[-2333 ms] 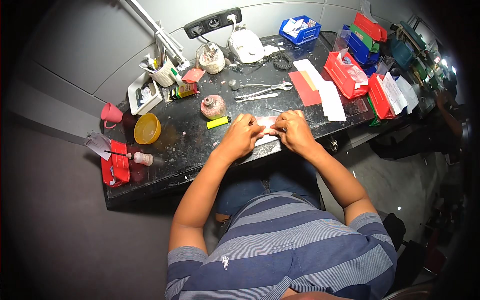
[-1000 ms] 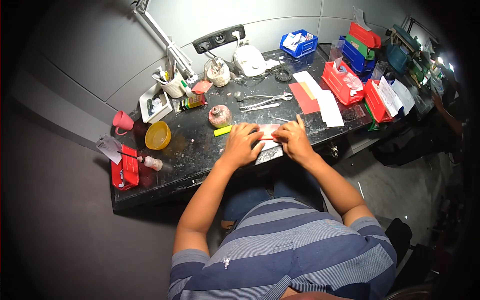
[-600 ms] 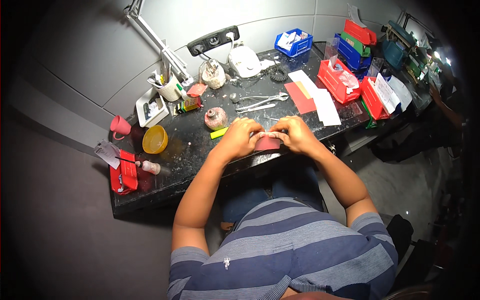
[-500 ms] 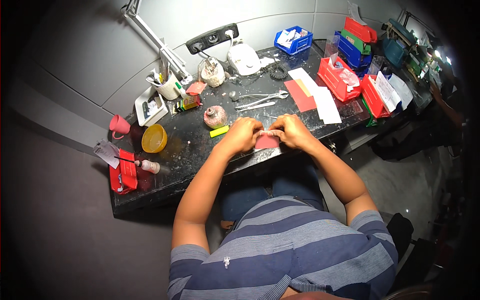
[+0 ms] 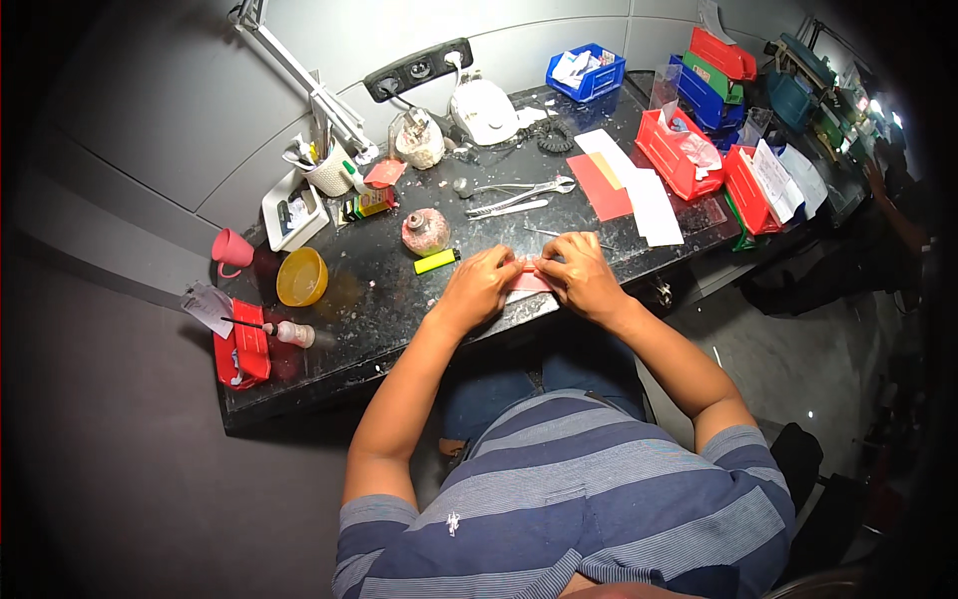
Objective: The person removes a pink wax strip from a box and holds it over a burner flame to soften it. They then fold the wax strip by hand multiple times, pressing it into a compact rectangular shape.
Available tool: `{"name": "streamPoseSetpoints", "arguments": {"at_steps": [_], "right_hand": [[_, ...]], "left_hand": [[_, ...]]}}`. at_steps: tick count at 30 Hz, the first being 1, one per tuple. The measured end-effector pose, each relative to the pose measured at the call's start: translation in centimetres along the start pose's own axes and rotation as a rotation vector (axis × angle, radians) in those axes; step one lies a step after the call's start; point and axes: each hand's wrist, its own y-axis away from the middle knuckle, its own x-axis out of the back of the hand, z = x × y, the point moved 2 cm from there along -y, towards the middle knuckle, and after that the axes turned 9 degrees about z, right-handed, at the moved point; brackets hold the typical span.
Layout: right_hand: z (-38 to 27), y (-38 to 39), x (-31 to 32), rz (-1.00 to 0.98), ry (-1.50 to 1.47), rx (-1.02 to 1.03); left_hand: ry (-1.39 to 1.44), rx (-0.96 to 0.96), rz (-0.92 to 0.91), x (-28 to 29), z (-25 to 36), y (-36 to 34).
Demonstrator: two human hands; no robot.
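Note:
Near the bench's front edge, both hands are closed on a small pinkish-red sheet [image 5: 530,284], which looks like wax. My left hand [image 5: 484,290] pinches its left side between thumb and fingers. On the opposite side my right hand [image 5: 584,275] grips it, fingers bent over the far edge. A narrow red strip, apparently a folded or rolled edge, shows between the fingertips; the fingers hide the rest. Just beyond my left hand lie a yellow block [image 5: 435,262] and a round jar [image 5: 426,232] of pinkish contents. A thin metal tool [image 5: 551,233] lies past my right hand.
Pliers [image 5: 524,188] and larger red sheets [image 5: 601,188] with white papers [image 5: 654,212] lie farther back. Red bins [image 5: 681,160] stand at right. A yellow bowl [image 5: 301,278] and a pink mug [image 5: 232,250] are at left. Another person's hand [image 5: 876,180] shows far right.
Both hands have shifted slightly toward me, and their fingers have curled further over the sheet. Less of its flat face shows, and its visible part looks paler.

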Motion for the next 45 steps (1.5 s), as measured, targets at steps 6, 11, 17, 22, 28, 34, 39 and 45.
{"name": "streamPoseSetpoints", "arguments": {"at_steps": [6, 11, 17, 22, 28, 34, 39, 45], "right_hand": [[0.2, 0.5, 0.0, -0.054, -0.081, -0.083], [0.7, 0.1, -0.6, -0.091, -0.154, -0.152], [0.0, 0.2, -0.6, -0.084, -0.145, -0.194], [-0.4, -0.2, -0.2, -0.134, -0.064, -0.346], [0.4, -1.9, -0.3, -0.375, -0.079, -0.518], [-0.7, -2.9, 1.5, -0.079, -0.127, -0.273], [-2.0, -3.1, 2.6, 0.069, -0.149, -0.128], [-2.6, -3.1, 3.2, 0.111, -0.088, -0.060]], "left_hand": [[0.112, 0.178, 0.029, -0.2, 0.5, 0.7], [0.171, 0.320, 0.042, -0.1, -0.2, -0.1], [0.137, 0.341, 0.037, -0.5, -0.6, -0.3], [0.115, 0.301, 0.047, -0.4, -0.7, -0.5], [0.019, 0.160, -0.078, 0.8, 0.0, -2.1], [-0.173, -0.002, -0.052, 2.1, 1.5, -3.5], [-0.256, -0.182, 0.083, 2.4, 2.9, -3.6], [-0.196, -0.230, 0.234, 2.5, 3.2, -3.2]]}}
